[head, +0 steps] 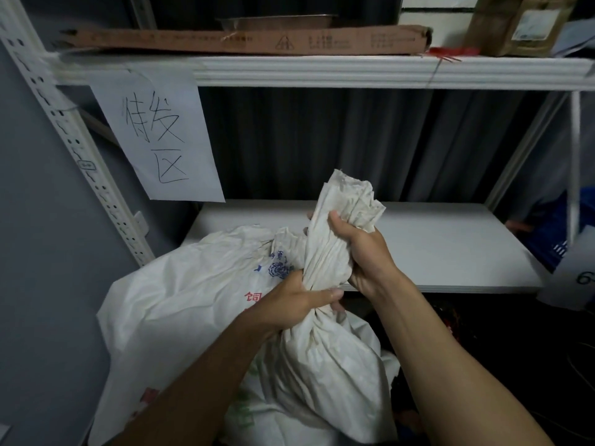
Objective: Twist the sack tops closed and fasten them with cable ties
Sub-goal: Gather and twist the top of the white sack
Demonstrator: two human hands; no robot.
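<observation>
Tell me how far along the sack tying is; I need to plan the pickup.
Done: the front sack's top is gathered and twisted into a neck. In hand: the left hand clamps the neck low, and the right hand grips it higher, below the loose top. Left: no cable tie shows on this neck or in either hand. Whether the sack behind is tied cannot be told.

Lower shelf [434, 246] bare, open right of sack top [347, 201]; upper shelf [322, 70] caps headroom.

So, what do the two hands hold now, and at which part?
Both grip the front sack by its gathered top: left hand low at the neck, right hand higher on the bunched cloth.
</observation>
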